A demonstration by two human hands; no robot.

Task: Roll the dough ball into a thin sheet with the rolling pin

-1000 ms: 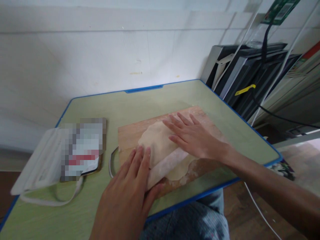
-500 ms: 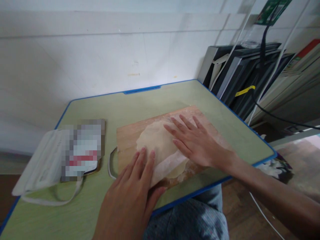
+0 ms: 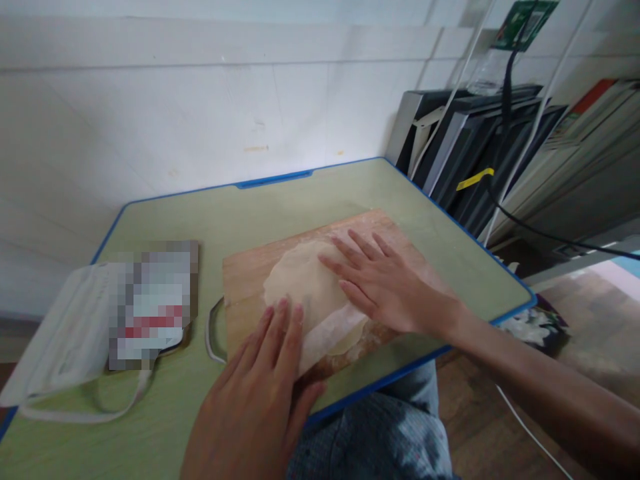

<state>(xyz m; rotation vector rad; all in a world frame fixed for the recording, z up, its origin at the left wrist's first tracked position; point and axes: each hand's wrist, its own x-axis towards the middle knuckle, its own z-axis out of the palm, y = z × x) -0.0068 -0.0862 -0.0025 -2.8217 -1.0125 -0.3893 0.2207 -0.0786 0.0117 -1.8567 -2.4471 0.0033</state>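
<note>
A thin round sheet of dough [image 3: 295, 273] lies on a floured wooden cutting board [image 3: 245, 283]. Across its near part runs a pale, flour-dusted rolling pin [image 3: 327, 333], its ends covered by my hands. My left hand [image 3: 260, 373] rests over the near left end, fingers stretched forward onto the dough and thumb apart. Over the far right end my right hand [image 3: 380, 280] lies flat with spread fingers. Neither hand wraps round the pin. Dough also shows on the near side of the pin.
The board lies on a green table [image 3: 200, 213] with blue edging. To the left are a white face mask [image 3: 65, 327] and a blurred-out phone-like object [image 3: 160, 293]. A metal handle [image 3: 214, 333] sticks out from the board. Dark flat panels [image 3: 465, 147] and cables stand at right.
The whole view has shifted slightly, so everything appears a little further left. Both hands keep nearly the same place on the pin and dough.
</note>
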